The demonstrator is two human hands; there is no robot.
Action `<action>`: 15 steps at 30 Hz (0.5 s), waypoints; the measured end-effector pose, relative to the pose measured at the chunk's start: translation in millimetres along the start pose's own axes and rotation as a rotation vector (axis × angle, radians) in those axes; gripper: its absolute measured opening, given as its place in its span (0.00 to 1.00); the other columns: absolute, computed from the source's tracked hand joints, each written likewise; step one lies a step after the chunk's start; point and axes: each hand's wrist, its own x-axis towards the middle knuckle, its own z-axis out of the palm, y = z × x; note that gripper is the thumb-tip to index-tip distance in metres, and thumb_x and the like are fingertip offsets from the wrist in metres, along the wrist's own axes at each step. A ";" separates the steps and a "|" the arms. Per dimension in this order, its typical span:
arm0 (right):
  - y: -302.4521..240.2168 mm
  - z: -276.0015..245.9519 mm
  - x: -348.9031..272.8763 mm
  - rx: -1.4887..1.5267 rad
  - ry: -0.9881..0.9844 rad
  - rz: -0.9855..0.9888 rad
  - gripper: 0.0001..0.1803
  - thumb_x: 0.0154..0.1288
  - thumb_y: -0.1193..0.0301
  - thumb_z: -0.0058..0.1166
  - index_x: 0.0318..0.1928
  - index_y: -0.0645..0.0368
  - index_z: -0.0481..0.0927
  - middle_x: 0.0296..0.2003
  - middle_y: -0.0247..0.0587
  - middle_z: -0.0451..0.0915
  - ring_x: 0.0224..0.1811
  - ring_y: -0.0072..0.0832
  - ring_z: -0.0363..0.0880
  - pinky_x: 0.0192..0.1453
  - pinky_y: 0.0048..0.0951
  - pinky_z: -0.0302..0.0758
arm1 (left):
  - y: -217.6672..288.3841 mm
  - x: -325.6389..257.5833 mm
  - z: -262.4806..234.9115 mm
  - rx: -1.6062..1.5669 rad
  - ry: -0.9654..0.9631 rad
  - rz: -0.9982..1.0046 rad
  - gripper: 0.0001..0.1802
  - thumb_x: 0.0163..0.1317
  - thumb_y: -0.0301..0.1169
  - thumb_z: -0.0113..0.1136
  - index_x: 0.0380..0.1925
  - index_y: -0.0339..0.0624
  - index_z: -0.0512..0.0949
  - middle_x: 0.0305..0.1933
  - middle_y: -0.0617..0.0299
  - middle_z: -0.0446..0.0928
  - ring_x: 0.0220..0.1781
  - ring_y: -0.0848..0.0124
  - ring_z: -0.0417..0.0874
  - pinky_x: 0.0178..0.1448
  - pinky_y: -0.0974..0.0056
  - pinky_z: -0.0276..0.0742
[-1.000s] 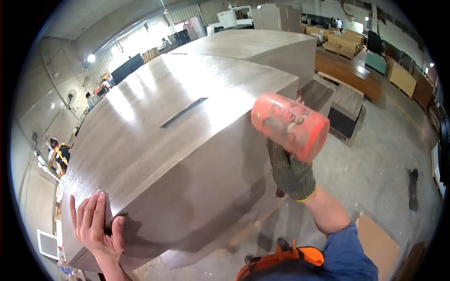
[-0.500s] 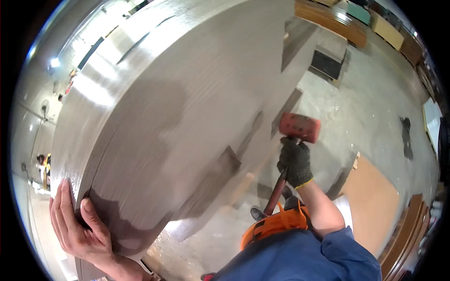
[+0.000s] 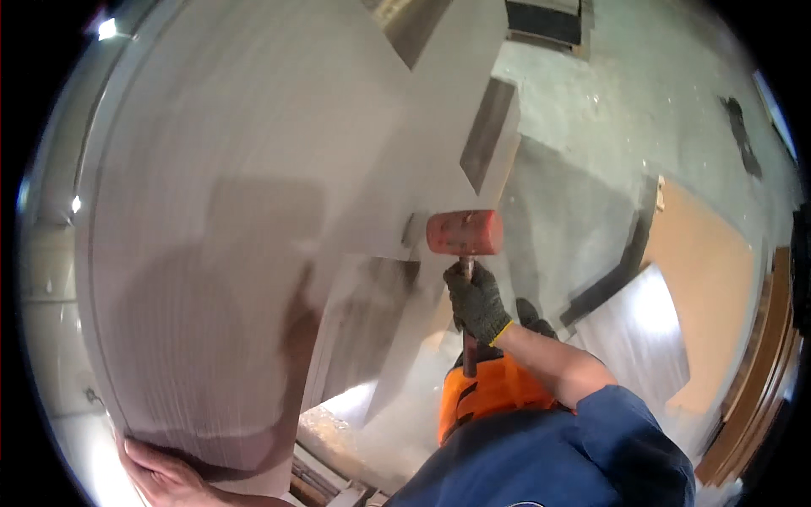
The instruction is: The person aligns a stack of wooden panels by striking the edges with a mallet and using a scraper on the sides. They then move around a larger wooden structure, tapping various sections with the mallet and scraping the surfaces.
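A large grey wood-grain panel assembly point(image 3: 186, 118) fills the left and middle of the head view. My bare left hand point(image 3: 165, 477) grips its lower left edge, thumb showing against the face, the other fingers partly hidden. In a dark knitted glove with a yellow cuff, my right hand point(image 3: 478, 302) is closed round the handle of a mallet point(image 3: 464, 232). The mallet's worn red head stands above that hand, in front of the panel's right side. Its handle end points down toward an orange pouch point(image 3: 490, 390) at my waist.
Rectangular cut-outs open in the panel's right part. On the concrete floor point(image 3: 608, 110) lie a tan board point(image 3: 710, 270), a shiny grey sheet point(image 3: 629, 329) and a dark strip point(image 3: 742, 135). Brown boards point(image 3: 752, 363) are stacked at the right. A dark-topped block point(image 3: 545, 24) stands at the far side.
The view has tilted down and nearer to the panel. My right hand with the mallet has come left, and the mallet stands more upright. My left hand stays at the panel's edge, lower in view.
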 end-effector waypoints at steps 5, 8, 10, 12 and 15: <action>8.7 -16.7 20.3 0.534 0.000 -0.389 0.04 0.65 0.69 0.50 0.37 0.54 0.71 0.18 0.30 0.69 0.14 0.21 0.67 0.16 0.23 0.65 | -17.3 3.9 -4.2 0.019 -0.005 -0.137 0.25 0.69 0.50 0.40 0.45 0.45 0.80 0.43 0.56 0.81 0.40 0.66 0.83 0.41 0.62 0.81; 56.0 -9.8 48.7 0.876 0.156 -0.513 0.04 0.64 0.73 0.50 0.39 0.55 0.72 0.20 0.31 0.71 0.20 0.23 0.71 0.24 0.26 0.71 | -34.6 -31.8 16.6 0.228 -0.170 0.035 0.20 0.69 0.37 0.42 0.53 0.36 0.73 0.52 0.46 0.74 0.54 0.56 0.74 0.57 0.54 0.71; 99.7 8.3 66.8 0.392 0.296 -0.635 0.06 0.62 0.72 0.50 0.40 0.55 0.73 0.19 0.32 0.70 0.18 0.25 0.71 0.23 0.28 0.70 | -36.9 -37.1 12.9 0.252 -0.165 0.055 0.20 0.69 0.37 0.42 0.53 0.36 0.73 0.52 0.46 0.74 0.54 0.56 0.74 0.57 0.54 0.71; 130.8 20.4 88.5 -0.109 0.416 -0.717 0.08 0.60 0.72 0.50 0.40 0.56 0.73 0.17 0.32 0.69 0.16 0.26 0.70 0.22 0.30 0.70 | -31.3 -38.8 14.1 0.222 -0.138 0.028 0.20 0.69 0.37 0.42 0.53 0.36 0.73 0.51 0.46 0.74 0.54 0.56 0.75 0.56 0.54 0.71; 113.3 26.5 77.3 -0.226 0.449 -0.633 0.06 0.59 0.72 0.50 0.38 0.56 0.73 0.17 0.32 0.69 0.16 0.25 0.70 0.22 0.30 0.69 | -32.0 -36.0 11.5 0.237 -0.093 0.013 0.20 0.69 0.37 0.42 0.53 0.36 0.73 0.51 0.46 0.74 0.53 0.56 0.75 0.56 0.54 0.71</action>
